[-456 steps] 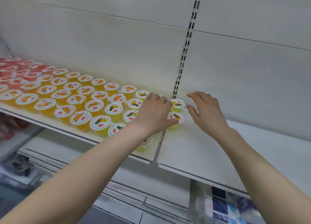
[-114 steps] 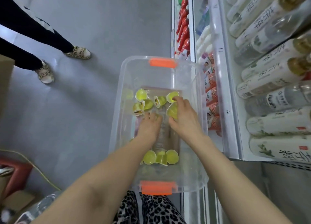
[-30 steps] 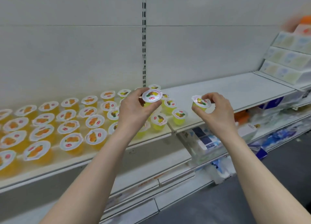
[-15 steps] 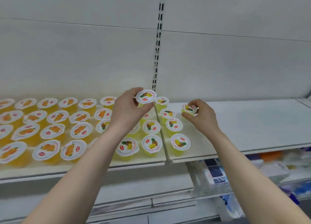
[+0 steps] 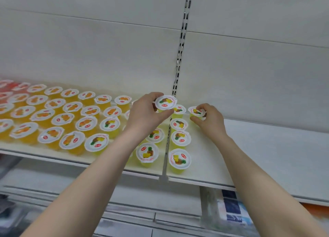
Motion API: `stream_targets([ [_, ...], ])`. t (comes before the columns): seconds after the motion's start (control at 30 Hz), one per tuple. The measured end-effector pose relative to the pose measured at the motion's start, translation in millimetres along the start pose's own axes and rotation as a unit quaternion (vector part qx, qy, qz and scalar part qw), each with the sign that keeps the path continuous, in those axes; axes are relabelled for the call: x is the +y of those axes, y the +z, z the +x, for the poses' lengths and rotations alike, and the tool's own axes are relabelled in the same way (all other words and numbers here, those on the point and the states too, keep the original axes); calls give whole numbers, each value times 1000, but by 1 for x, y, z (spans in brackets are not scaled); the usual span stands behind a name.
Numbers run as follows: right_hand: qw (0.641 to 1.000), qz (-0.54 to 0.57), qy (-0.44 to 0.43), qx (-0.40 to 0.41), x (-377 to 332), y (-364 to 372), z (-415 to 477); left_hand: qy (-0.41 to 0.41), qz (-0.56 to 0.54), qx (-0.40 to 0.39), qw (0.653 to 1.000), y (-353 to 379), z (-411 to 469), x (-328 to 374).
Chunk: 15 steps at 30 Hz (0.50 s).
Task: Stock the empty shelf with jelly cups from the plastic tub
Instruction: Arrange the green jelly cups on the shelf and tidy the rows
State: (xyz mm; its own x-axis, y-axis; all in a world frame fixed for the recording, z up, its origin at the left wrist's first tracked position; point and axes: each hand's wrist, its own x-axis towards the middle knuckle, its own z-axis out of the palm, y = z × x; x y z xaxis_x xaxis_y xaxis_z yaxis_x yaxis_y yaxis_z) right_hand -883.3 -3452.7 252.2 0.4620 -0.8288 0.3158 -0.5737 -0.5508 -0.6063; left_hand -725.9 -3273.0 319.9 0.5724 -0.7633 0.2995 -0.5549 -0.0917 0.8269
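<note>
Shelf (image 5: 267,156) lies bare right of right hand (image 5: 211,119)'s jelly cup (image 5: 195,111).

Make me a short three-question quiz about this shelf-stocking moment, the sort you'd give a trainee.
1. True or false: the left hand holds its jelly cup raised above the shelf.
2. Multiple choice: where is the right hand setting its cup?
A. at the front edge of the shelf
B. at the back, just right of the column of four cups right of the shelf divider
C. among the orange-picture cups on the left
3. Fill in: the wide bare stretch of shelf lies to the ____ of the stocked cups.

Key: 1 true; 2 B; 3 right.
</note>
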Motion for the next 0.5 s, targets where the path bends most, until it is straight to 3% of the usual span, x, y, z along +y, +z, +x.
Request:
stream_targets([
  [0.2,998,-9,-39,-43,10,-12,1,29,67,-26,997,18,5,13],
  [0.33,996,-29,-79,-12,18,-39,-3,77,123,-72,987,44,14,28],
  [0.5,991,-88,-98,36,33,-65,-10,134,289,-122,940,88,18,27],
])
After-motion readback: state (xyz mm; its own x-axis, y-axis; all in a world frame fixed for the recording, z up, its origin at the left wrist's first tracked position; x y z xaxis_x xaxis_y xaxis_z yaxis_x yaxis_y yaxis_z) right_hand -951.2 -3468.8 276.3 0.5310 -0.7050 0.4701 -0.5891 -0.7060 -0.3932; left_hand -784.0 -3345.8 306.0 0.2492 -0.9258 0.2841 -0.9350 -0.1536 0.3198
